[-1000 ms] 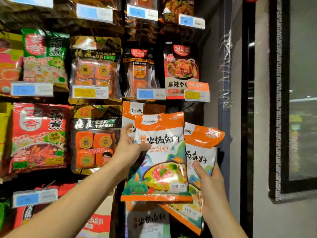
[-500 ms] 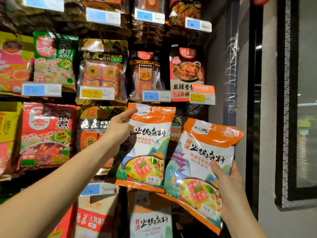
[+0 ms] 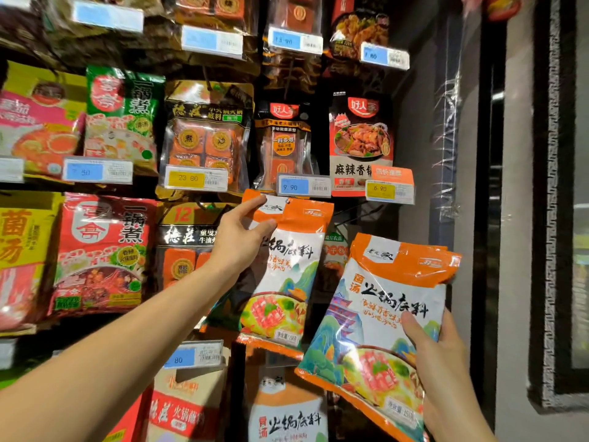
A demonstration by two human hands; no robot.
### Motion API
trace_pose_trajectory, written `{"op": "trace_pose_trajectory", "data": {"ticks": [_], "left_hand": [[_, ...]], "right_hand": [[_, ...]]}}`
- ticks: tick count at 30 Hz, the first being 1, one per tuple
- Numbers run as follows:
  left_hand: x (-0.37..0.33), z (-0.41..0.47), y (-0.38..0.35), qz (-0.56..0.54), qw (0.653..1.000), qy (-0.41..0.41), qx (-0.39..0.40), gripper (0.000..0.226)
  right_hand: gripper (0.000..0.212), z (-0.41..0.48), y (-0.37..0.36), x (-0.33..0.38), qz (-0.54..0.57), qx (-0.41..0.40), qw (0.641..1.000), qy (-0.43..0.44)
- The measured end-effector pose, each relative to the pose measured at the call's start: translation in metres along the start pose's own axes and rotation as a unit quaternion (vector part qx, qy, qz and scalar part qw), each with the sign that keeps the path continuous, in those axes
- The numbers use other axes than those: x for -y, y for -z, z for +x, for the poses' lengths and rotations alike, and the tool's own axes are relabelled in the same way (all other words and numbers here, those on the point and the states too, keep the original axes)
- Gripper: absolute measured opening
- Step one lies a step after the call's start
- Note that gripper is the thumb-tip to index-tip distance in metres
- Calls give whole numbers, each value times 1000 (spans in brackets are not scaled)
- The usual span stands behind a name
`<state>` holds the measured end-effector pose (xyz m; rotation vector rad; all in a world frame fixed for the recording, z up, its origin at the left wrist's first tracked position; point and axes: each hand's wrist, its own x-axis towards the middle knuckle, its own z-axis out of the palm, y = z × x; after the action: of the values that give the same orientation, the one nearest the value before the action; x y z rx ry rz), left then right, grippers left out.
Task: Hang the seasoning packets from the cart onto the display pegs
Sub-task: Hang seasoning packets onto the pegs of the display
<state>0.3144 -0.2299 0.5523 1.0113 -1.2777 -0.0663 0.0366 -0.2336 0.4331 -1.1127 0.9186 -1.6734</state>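
Head camera, near right: the right hand (image 3: 446, 355) grips the lower side of a stack of packets (image 3: 382, 298), thumb across the front. Only overlapping top edges show, so their count is unclear. Farther left, the left hand (image 3: 239, 237) pinches the top of a single packet (image 3: 287, 275) just beneath a price tag (image 3: 302, 185). Whether it hangs on a peg cannot be told.

I logged this as a shop, grocery aisle. The display rack (image 3: 366, 218) was covered edge to edge with hanging seasoning packets (image 3: 360, 141) in stacked rows. Barcoded price tags (image 3: 294, 40) sat in front of the columns: blue 9.90 tag (image 3: 302, 186), yellow 23.80 tag (image 3: 195, 179), orange-topped 6.90 tag (image 3: 390, 186) by the rack's right edge.
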Motion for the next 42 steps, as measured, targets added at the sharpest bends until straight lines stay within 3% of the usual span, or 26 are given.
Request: {"op": "trace_pose_trajectory", "data": {"ticks": [22,32,42], "left_hand": [[-7,27,-19,31,995,87,22,48],[-11,33,-24,107,994,35,20,50],[-15,35,-26,97,990,100,2,44]], "right_hand": [[41,1,6,2,1,-8,1000,2],[39,0,3,1,-7,-5,1000,-3],[39,0,8,4,-11,-6,1000,-2]]}}
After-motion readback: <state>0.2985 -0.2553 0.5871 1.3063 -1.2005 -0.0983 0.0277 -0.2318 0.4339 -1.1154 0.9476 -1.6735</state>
